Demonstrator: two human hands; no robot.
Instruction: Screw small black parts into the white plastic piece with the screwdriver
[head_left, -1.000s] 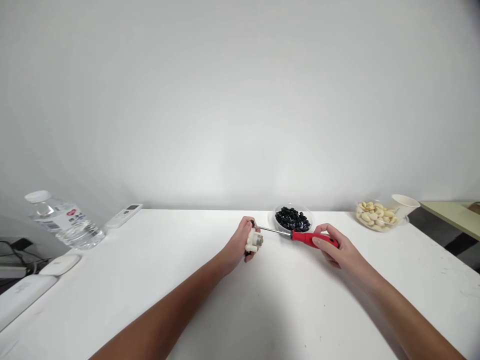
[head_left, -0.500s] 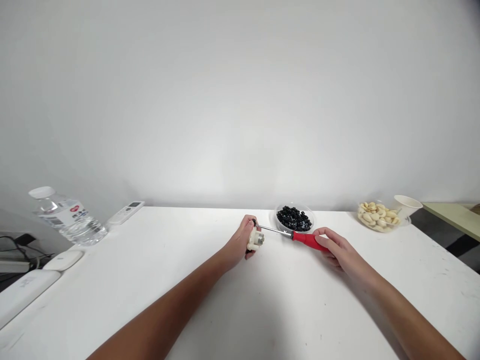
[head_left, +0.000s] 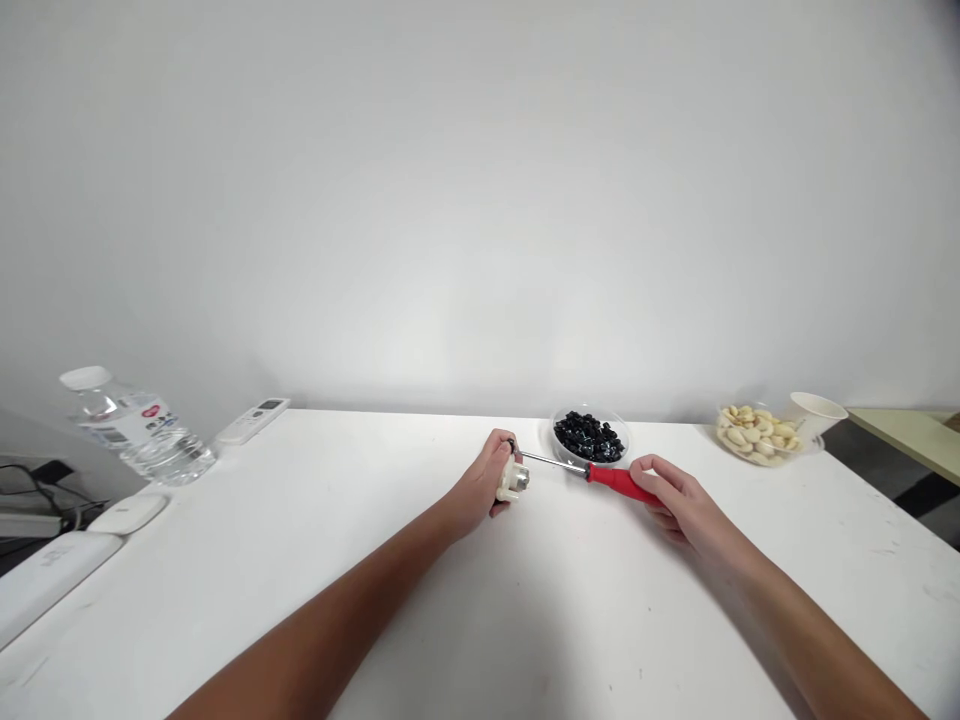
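My left hand grips a small cream plastic part with a metal cylinder at its end. My right hand holds a screwdriver with a red handle, its fingers curled around the handle's far end. The screwdriver's steel shaft runs left, and its tip reaches the top of the cream part next to my left fingers. The tip's contact point is hidden by those fingers. Both hands are just in front of a clear bowl of small black pieces.
A clear bowl of pale nuts and a paper cup stand at the back right of the white table. A water bottle, a remote control and white devices lie at the left, near cables.
My right hand has shifted along the red handle, and the cream part has turned slightly in my left hand. The whole scene sits slightly higher in the view.
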